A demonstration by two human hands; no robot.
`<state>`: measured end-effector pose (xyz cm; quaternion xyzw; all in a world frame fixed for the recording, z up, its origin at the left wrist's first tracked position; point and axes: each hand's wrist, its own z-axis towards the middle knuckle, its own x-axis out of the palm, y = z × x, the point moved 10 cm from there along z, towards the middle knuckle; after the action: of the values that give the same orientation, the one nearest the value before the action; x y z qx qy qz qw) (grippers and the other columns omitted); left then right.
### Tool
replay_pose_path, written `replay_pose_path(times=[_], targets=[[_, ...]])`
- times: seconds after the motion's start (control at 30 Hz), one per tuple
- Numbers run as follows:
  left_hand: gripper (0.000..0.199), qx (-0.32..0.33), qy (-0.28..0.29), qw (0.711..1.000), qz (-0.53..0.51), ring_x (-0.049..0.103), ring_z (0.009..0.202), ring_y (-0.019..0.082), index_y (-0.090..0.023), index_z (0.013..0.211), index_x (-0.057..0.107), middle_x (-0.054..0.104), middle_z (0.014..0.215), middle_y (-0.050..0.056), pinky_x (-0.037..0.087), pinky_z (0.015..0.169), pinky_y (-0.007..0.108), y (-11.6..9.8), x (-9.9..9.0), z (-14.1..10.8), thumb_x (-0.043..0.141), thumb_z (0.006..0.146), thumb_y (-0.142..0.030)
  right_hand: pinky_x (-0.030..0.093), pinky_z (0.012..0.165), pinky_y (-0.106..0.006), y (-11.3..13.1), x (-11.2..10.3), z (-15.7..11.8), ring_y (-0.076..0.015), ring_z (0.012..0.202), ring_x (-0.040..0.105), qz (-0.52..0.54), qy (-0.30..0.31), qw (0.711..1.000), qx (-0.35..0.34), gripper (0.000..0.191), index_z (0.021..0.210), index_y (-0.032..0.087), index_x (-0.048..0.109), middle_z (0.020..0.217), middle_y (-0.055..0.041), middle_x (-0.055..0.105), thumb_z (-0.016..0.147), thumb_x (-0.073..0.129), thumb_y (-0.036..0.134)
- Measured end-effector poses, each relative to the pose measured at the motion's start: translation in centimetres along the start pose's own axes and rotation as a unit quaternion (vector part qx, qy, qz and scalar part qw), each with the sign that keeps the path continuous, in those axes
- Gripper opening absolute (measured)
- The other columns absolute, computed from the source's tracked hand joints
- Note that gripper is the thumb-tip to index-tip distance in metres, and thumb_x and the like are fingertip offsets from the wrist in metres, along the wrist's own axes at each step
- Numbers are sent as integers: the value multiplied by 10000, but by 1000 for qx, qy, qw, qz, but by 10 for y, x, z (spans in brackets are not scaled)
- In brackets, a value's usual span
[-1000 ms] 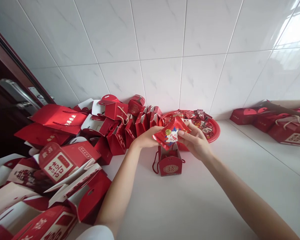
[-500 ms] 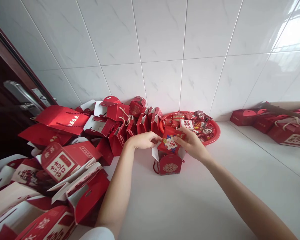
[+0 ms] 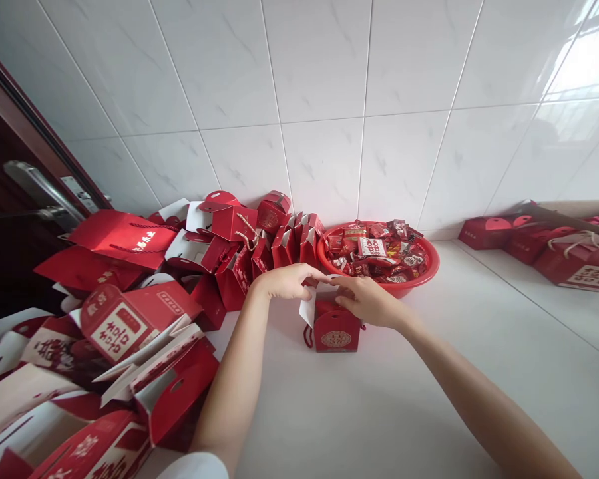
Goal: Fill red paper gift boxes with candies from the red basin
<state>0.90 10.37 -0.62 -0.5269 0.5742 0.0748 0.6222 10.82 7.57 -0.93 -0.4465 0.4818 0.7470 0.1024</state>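
Observation:
A small red gift box (image 3: 336, 332) with a gold round emblem and red cord handles stands upright on the white counter, its top flaps up. My left hand (image 3: 292, 281) reaches over from the left, its fingers closed on the box's upper flap. From the right, my right hand (image 3: 368, 301) has its fingertips and thumb closed at the same top edge, almost touching the left fingers. Part of a red packet (image 3: 328, 307) shows inside the box's opening. Behind my right hand sits a red plastic basin (image 3: 432, 266) of wrapped sweets (image 3: 373, 247).
Many red gift boxes (image 3: 140, 319) lie piled along the left side, some with flaps open. More red boxes (image 3: 586, 263) stand at the far right. A tiled wall (image 3: 324, 73) runs behind the counter (image 3: 379, 412). A door handle (image 3: 44, 189) is at left.
The red packet has gone down from my right hand into the box. My right hand has lowered and moved left to the box's top, and my left hand has shifted slightly right.

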Motion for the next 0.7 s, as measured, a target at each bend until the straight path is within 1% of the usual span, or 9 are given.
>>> replay_pose_path(times=[0.03,0.1,0.17,0.23,0.3,0.37,0.5,0.63,0.7], targets=[[676,-3,0,1000,2,613,1141,231,-214,1338,616,682,1262,36,469,914,275,0,0,0,574,675,-90,452,656,-292,-2,-4,0,-206,758,669,-2,-13,1000,3,400,1228,189,651,938,-72,750,868,496,107],[677,-14,1,1000,0,609,1134,225,-200,1353,604,677,1260,47,467,905,270,1,0,0,572,685,-94,472,717,-310,-4,-15,-2,-231,854,683,-23,-37,999,5,363,1131,176,702,990,-94,754,867,472,78],[670,-24,1,1000,1,615,1101,218,-176,1363,594,677,1243,66,470,883,270,0,1,0,566,699,-98,476,758,-321,-5,-27,-4,-251,950,673,-51,-60,997,0,349,1054,195,731,1044,-90,750,867,464,72],[662,-34,-1,999,9,625,1050,215,-167,1365,593,685,1198,75,474,844,271,-1,0,0,564,707,-104,477,763,-330,-4,-34,-8,-263,977,654,-76,-61,995,-12,335,1028,225,743,1015,-75,753,860,486,90],[662,-38,-5,999,18,629,1020,217,-173,1364,597,693,1162,71,473,813,270,-3,0,0,573,704,-111,477,783,-348,0,-36,-11,-272,971,638,-93,-38,994,-37,298,991,239,755,938,-66,754,835,534,113],[674,-36,-9,999,18,632,1018,224,-184,1360,603,697,1163,65,470,806,268,-5,0,0,600,689,-119,477,810,-360,5,-34,-15,-268,955,632,-85,3,994,-64,268,968,239,758,894,-56,750,804,577,129],[690,-49,-17,999,17,636,1032,231,-211,1334,627,694,1205,60,467,804,260,-5,0,1,667,649,-143,489,734,-309,5,-30,-23,-224,876,652,-20,77,995,-67,314,1035,248,751,885,-32,747,776,599,154],[680,-88,-8,995,34,629,1088,254,-204,1308,648,660,1294,74,472,793,262,-3,4,3,698,632,-147,481,662,-284,1,-46,-27,-187,753,633,-13,49,997,-56,329,1026,260,759,837,-25,717,767,583,162],[645,-91,-4,995,46,620,1121,261,-208,1266,676,637,1346,66,473,792,257,-5,6,4,699,626,-134,486,662,-287,-1,-56,-29,-181,737,629,-10,35,998,-51,298,1008,260,763,855,-27,718,779,585,195]])
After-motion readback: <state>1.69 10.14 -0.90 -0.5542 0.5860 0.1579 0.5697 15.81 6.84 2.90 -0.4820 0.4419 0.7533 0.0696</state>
